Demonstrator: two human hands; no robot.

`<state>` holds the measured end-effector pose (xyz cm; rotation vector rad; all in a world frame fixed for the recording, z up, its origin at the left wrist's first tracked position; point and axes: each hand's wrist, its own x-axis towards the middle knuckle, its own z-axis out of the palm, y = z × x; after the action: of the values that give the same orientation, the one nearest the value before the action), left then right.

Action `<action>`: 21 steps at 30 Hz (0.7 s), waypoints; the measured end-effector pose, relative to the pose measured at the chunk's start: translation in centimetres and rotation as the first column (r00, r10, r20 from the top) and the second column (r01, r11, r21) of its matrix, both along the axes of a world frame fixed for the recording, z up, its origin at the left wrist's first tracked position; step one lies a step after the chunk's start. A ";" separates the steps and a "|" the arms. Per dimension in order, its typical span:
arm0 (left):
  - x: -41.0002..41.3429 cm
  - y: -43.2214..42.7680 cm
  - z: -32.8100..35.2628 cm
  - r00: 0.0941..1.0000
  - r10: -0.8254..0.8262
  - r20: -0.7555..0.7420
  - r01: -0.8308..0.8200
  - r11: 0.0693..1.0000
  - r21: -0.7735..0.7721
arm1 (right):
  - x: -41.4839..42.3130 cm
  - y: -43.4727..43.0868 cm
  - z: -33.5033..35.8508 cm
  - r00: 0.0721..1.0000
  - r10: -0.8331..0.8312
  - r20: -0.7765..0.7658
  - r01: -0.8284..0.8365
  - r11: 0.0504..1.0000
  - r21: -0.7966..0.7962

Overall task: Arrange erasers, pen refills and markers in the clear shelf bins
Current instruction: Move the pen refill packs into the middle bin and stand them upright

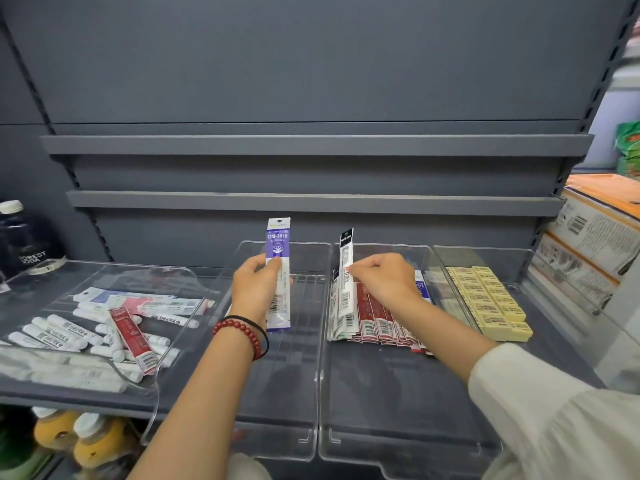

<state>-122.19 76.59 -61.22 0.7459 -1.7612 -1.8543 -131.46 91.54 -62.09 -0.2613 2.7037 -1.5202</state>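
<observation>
My left hand grips a purple-and-white pen refill pack upright over the middle clear bin. My right hand pinches a black-topped white refill pack at the left end of a row of red refill packs in the right-hand clear bin. Yellow erasers lie stacked in rows in the far right bin. The left bin holds several white markers and loose refill packs, one of them red.
Two bare grey shelves hang above. A dark bottle stands at the far left, and cardboard boxes are stacked at the right. Yellow-capped bottles sit on the shelf below.
</observation>
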 end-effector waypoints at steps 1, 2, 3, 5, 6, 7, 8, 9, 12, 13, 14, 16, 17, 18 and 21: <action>0.1 -0.1 0.0 1.000 0.000 0.015 0.000 1.000 -0.003 | 0.0 -0.1 -0.1 1.000 -0.020 -0.001 0.020 0.999 0.040; 0.1 -0.1 0.0 1.000 0.000 0.026 0.000 1.000 -0.001 | 0.0 -0.3 -0.2 1.000 -0.031 0.001 0.031 0.997 0.073; 0.1 -0.1 -0.1 1.000 -0.001 0.027 0.001 1.000 0.002 | 0.1 -0.5 -0.2 0.999 -0.034 0.008 0.033 0.995 0.095; 0.1 0.1 0.0 1.000 -0.003 0.020 0.003 1.000 0.003 | 0.1 -1.1 -0.5 0.999 -0.021 0.027 0.017 0.992 0.123; 0.1 0.1 0.1 1.000 -0.003 0.016 0.003 1.000 0.004 | 0.1 -1.4 -0.7 0.999 -0.009 0.036 0.004 0.990 0.140; 0.1 0.2 0.1 1.000 -0.005 0.014 0.005 1.000 0.004 | 0.1 -1.6 -0.9 0.999 0.002 0.041 -0.008 0.987 0.159; 0.1 0.2 0.2 1.000 -0.007 0.013 0.007 1.000 0.003 | 0.1 -1.7 -1.1 0.999 0.012 0.042 -0.019 0.984 0.176; 0.1 0.2 0.2 1.000 -0.013 0.015 0.013 1.000 0.003 | 0.1 -1.7 -1.2 0.999 0.022 0.042 -0.030 0.983 0.182; 0.2 0.2 0.3 1.000 -0.023 0.021 0.023 1.000 -0.003 | -0.1 -1.1 -1.3 0.998 0.042 0.048 -0.048 0.989 0.136; 0.2 0.1 0.3 0.999 -0.024 0.021 0.024 1.000 -0.007 | -0.2 -0.9 -1.3 0.999 0.034 0.042 -0.039 0.992 0.124; 0.2 0.0 0.2 0.999 -0.027 0.021 0.028 1.000 -0.008 | -0.5 -0.7 -1.4 0.999 0.027 0.043 -0.032 0.992 0.120; 0.2 0.0 0.2 0.999 -0.037 0.012 0.037 0.999 -0.004 | -0.8 -0.2 -1.6 0.997 0.033 0.070 -0.044 0.987 0.154; 0.2 0.0 0.1 0.999 -0.040 0.008 0.040 0.999 -0.001 | -0.9 0.0 -1.7 0.994 0.044 0.100 -0.061 0.983 0.173; 0.1 0.0 0.1 0.999 -0.041 0.007 0.041 0.999 0.000 | -0.9 0.2 -1.8 0.988 0.055 0.142 -0.079 0.983 0.165; -0.1 0.2 0.0 0.999 -0.048 0.003 0.048 0.999 -0.002 | -0.8 0.3 -2.0 0.965 0.092 0.247 -0.104 0.994 0.035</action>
<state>-122.25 76.78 -61.20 0.7120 -1.7980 -1.8825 -132.22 91.81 -64.13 -0.1884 2.4916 -1.3601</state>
